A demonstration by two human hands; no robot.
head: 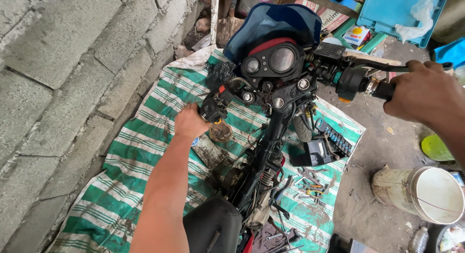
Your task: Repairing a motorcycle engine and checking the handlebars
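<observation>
Both your hands grip the motorcycle handlebar: left hand [190,121] closed on the left grip, right hand [422,94] on the right grip [383,90]; a turquoise case [387,11] lies open behind.

Green-striped tarp [145,151] under motorcycle [271,137], scattered tools [307,185]

Motorcycle [271,137] on tarp [140,151]; bucket [421,190] right.

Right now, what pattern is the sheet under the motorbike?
Green and white stripes on the sheet, seen in the head view.
</observation>
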